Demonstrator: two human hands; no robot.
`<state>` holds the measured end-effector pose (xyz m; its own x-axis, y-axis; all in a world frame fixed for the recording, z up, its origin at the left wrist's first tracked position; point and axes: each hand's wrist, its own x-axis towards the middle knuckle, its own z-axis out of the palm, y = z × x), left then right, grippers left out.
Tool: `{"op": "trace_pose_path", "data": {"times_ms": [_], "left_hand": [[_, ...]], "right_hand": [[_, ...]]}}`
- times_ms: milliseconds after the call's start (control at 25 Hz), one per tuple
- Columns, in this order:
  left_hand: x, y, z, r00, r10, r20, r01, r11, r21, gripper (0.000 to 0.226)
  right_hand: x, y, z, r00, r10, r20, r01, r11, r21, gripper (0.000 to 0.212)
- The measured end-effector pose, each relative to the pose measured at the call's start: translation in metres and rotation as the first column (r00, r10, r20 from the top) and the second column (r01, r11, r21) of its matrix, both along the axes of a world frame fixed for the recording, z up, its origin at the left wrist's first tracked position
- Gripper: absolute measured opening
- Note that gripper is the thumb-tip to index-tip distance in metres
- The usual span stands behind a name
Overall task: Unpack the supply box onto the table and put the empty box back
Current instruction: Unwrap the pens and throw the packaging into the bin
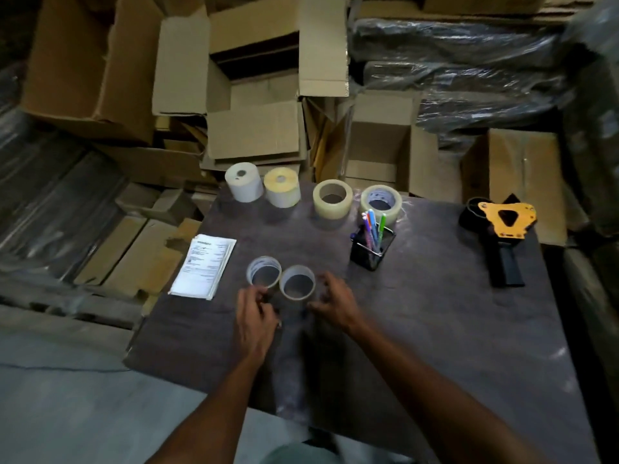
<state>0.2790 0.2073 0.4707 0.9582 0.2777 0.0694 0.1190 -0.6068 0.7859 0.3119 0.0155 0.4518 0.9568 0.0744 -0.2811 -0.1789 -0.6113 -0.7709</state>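
Two thin clear tape rolls (264, 271) (297, 283) stand side by side on the dark table (435, 329), near its middle. My left hand (254, 314) hovers just below the left roll, fingers curled and apart, holding nothing. My right hand (331, 301) is just right of the right roll, fingers spread, also holding nothing. Farther back stand two label rolls (244, 181) (282, 186) and two wide tape rolls (332, 198) (381, 200). A stack of papers (203, 265) lies at the left. No supply box is on the table.
A black mesh pen holder (372, 244) with several pens stands right of centre. A yellow and black tape dispenser (500, 236) lies at the far right. Open cardboard boxes (254, 105) and plastic-wrapped bundles (469, 61) are piled behind the table. Flattened cardboard (134, 259) lies left.
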Motion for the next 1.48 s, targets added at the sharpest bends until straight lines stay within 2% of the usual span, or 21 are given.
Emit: {"op": "trace_pose_path", "data": {"times_ms": [120,200,280,360,480,760,920,1040,1480], "left_hand": [[0.021,0.016,0.001,0.991,0.079,-0.111,-0.078,0.997,0.011,0.068],[0.037,0.026,-0.006,0.976,0.012,-0.215,-0.010,1.000,0.013,0.097],[0.051,0.030,-0.014,0.965,-0.091,-0.245,0.084,0.996,-0.039,0.106],[0.061,0.032,-0.022,0.968,-0.145,-0.204,0.130,0.988,-0.084,0.100],[0.066,0.029,-0.025,0.976,-0.136,-0.169,0.114,0.984,-0.137,0.094],[0.045,-0.031,-0.011,0.980,-0.179,-0.086,0.170,0.980,-0.101,0.086],[0.026,-0.102,-0.003,0.945,-0.326,-0.001,0.321,0.931,-0.172,0.071],[0.007,-0.163,0.000,0.895,-0.445,0.042,0.445,0.883,-0.151,0.069],[-0.086,-0.434,0.013,0.773,-0.634,-0.005,0.630,0.769,-0.104,0.069]], "right_hand": [[0.012,0.017,-0.001,0.999,0.019,0.035,-0.019,1.000,0.005,0.095],[0.017,0.029,-0.003,0.999,-0.020,0.028,0.019,1.000,0.012,0.102],[0.020,0.036,-0.007,0.999,-0.042,0.028,0.041,0.999,0.012,0.101],[0.022,0.037,-0.011,0.998,-0.045,0.032,0.044,0.999,0.023,0.099],[0.020,0.028,-0.012,0.996,-0.070,0.052,0.068,0.997,0.046,0.099],[-0.031,-0.042,0.003,0.969,-0.197,0.151,0.194,0.980,0.035,0.096],[-0.077,-0.112,0.013,0.925,-0.345,0.162,0.348,0.938,0.010,0.095],[-0.109,-0.172,0.020,0.860,-0.483,0.165,0.491,0.871,-0.007,0.094],[-0.226,-0.432,0.017,0.708,-0.685,0.175,0.689,0.724,0.047,0.096]]}}
